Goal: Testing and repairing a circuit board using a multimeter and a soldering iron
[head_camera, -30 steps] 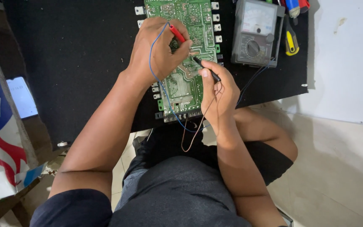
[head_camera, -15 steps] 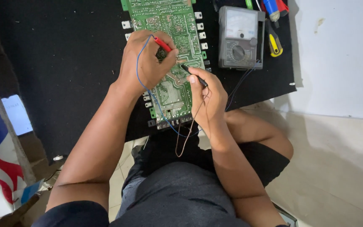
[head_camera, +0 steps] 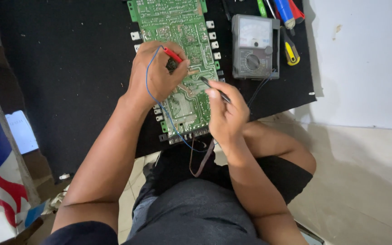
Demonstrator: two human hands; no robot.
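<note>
A red probe point(head_camera: 173, 55) is grasped in the left hand point(head_camera: 157, 75), a black probe point(head_camera: 214, 88) in the right hand point(head_camera: 225, 113). Both tips are set on the green circuit board point(head_camera: 178, 27). A slipped tip could likely bridge neighbouring solder points.

circuit board point(head_camera: 178, 54) on mat point(head_camera: 69, 68), mid-frame | meter point(head_camera: 255, 46) just right of board, on mat | screwdrivers point(head_camera: 286, 27) right of meter | left hand point(head_camera: 157, 77) on board | right hand point(head_camera: 225, 113) at board's right edge, before meter | probes point(head_camera: 173, 55) touching board
</note>
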